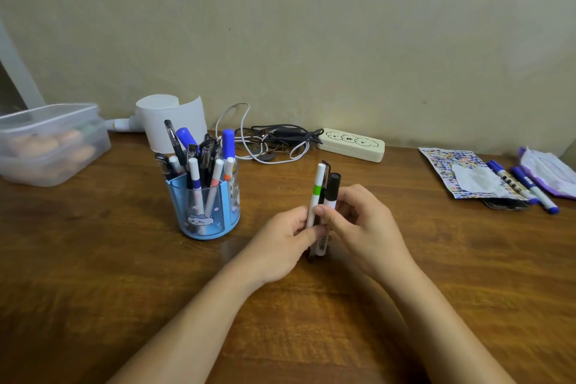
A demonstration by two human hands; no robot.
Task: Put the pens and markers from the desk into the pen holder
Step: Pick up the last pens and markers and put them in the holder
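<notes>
A blue round pen holder (205,212) stands left of centre on the wooden desk (93,259), with several pens and markers upright in it. At the desk's middle, my left hand (286,243) and my right hand (364,224) together grip a small upright bundle: a white pen with a green band (317,187), a thin black pen, and a white marker with a black cap (333,188). The bundle's lower ends touch the desk. Two blue markers (523,185) lie at the far right, partly on a patterned pouch.
A clear plastic box (50,143) sits at the far left, a roll of white paper (171,121) behind the holder. Tangled cables (271,140) and a cream case (352,145) lie by the wall. A patterned pouch (458,171) and purple-edged packet (548,174) sit right.
</notes>
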